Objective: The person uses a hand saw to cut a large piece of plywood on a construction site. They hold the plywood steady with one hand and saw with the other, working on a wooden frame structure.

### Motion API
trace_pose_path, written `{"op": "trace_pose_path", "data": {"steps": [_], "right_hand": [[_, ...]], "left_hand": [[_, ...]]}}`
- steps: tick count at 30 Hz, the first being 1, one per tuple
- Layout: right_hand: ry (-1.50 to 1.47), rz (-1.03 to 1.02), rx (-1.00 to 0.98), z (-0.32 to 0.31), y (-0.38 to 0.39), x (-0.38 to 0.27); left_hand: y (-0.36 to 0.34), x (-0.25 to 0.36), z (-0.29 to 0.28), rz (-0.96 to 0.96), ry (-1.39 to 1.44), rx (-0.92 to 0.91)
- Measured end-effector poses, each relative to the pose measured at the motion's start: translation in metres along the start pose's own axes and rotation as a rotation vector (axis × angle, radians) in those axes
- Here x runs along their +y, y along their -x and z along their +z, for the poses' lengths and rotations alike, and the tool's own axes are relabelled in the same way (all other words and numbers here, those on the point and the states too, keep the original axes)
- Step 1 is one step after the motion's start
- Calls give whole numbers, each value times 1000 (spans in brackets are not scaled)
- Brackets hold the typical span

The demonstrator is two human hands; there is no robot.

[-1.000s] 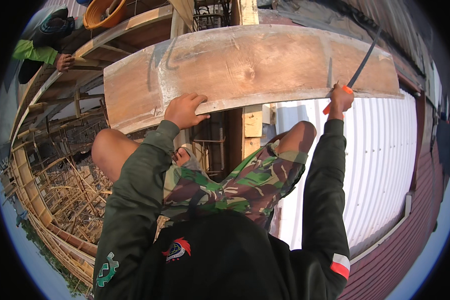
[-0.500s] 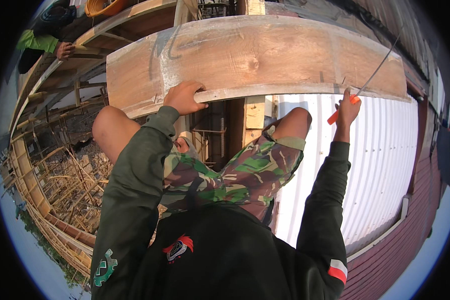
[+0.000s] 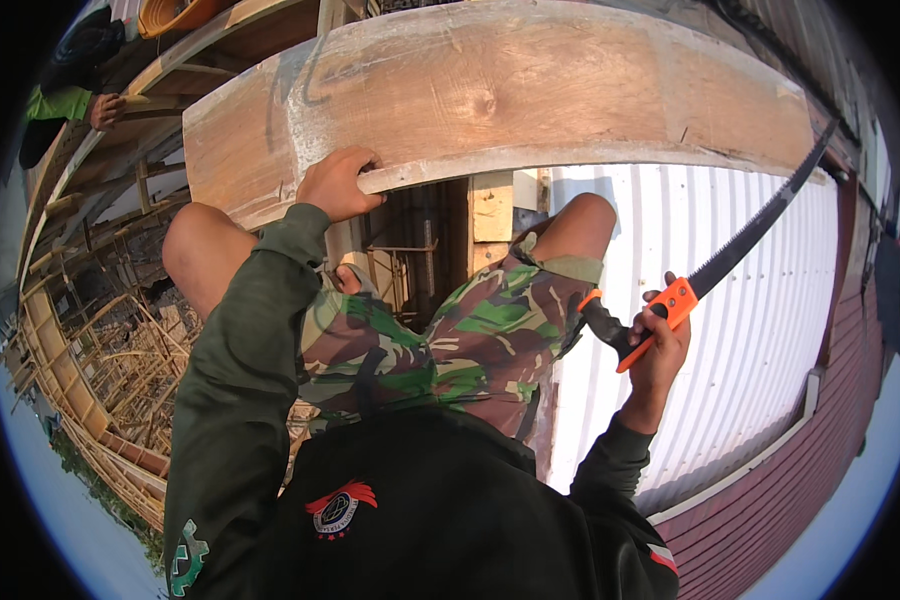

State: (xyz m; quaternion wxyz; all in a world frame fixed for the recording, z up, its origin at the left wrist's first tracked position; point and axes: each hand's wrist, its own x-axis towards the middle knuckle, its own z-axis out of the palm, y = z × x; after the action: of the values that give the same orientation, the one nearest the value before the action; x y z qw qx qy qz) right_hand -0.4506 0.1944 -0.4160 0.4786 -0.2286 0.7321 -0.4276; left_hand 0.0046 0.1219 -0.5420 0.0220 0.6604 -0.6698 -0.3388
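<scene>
Above white corrugated roofing [image 3: 740,330], I see the right hand [image 3: 662,345] clenched round a partly covered saw [image 3: 718,268], the left hand [image 3: 338,185] clasping the board's [image 3: 490,95] near edge.

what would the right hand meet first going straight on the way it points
Probably the near edge of the board; the right hand, holding the saw, points roughly toward it, though depth is unclear.

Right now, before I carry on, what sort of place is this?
Most likely a building site, perhaps near roof level: curved timber framing at left, white corrugated sheeting at right, and a handsaw in the right hand.
</scene>
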Motion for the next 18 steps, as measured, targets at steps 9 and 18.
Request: {"op": "trace_pose_path", "data": {"steps": [9, 18], "right_hand": [[-202, 71, -260, -8, 8, 24], [-278, 64, -449, -11, 29, 67]], "left_hand": [[-2, 1, 5, 25, 24, 62], [1, 7, 1, 9, -42, 85]]}}
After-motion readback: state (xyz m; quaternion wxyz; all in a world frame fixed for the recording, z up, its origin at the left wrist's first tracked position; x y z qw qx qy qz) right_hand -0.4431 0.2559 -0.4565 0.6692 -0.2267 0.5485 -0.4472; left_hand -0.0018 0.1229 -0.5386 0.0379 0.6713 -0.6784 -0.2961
